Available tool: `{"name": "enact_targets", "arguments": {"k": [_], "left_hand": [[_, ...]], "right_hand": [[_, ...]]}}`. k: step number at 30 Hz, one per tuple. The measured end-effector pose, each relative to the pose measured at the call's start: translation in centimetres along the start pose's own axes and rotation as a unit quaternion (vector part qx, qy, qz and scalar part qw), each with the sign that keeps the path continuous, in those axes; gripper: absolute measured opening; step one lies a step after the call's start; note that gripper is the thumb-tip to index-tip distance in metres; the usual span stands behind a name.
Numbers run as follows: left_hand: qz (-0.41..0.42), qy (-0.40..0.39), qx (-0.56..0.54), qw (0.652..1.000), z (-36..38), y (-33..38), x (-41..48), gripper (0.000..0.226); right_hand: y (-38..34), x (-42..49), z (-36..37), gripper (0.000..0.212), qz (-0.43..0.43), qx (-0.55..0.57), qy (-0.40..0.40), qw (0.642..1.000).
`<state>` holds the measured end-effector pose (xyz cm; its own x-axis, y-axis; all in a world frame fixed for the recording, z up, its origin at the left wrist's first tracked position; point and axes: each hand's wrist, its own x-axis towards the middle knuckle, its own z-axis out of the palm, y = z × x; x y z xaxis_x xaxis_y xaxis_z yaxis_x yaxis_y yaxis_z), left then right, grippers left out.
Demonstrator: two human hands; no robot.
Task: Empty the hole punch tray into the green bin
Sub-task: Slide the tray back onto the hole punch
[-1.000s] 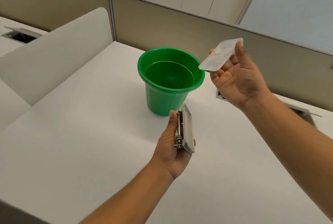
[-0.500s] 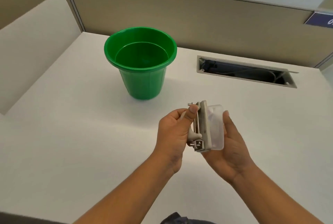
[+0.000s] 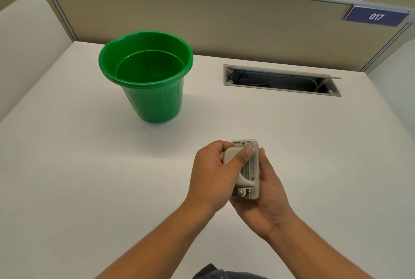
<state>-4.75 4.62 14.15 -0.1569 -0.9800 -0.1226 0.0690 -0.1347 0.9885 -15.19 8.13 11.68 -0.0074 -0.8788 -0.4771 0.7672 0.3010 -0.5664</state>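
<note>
Both hands hold a small beige hole punch [image 3: 249, 173] above the near middle of the white desk [image 3: 89, 177]. My left hand [image 3: 213, 177] grips its lever side, thumb across the top. My right hand [image 3: 267, 195] cups it from underneath and from the right. The clear tray is under the punch and mostly hidden; only a thin clear edge shows at the far end. The green bin [image 3: 146, 76] stands upright at the back left, well apart from the hands, and its inside looks bare.
An open cable slot [image 3: 281, 81] is cut into the desk at the back right. Beige partition walls [image 3: 202, 13] close off the back and both sides; a blue "017" sign [image 3: 376, 17] hangs at the far right. Dark cloth [image 3: 215, 273] shows at the bottom edge.
A second ago my right hand held the clear tray up beside the bin. It came back down to the punch, the tray went under it, and the punch turned lever side up.
</note>
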Motion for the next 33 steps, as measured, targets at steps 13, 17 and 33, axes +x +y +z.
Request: {"name": "enact_targets", "arguments": {"k": [13,17,33], "left_hand": [[0.016,0.093,0.100,0.991,0.0,-0.4,-0.8,0.025],[0.040,0.119,0.139,0.982,-0.4,-0.6,-0.8,0.021],[-0.004,0.121,0.078,0.990,-4.1,-1.7,-0.6,0.013]], "right_hand": [[0.7,-0.8,-0.2,0.049,-0.044,-0.125,0.003,0.991],[0.1,-0.7,0.1,0.046,-0.102,-0.268,0.005,0.958],[-2.0,0.3,0.4,0.018,-0.161,-0.403,0.066,0.898]]}}
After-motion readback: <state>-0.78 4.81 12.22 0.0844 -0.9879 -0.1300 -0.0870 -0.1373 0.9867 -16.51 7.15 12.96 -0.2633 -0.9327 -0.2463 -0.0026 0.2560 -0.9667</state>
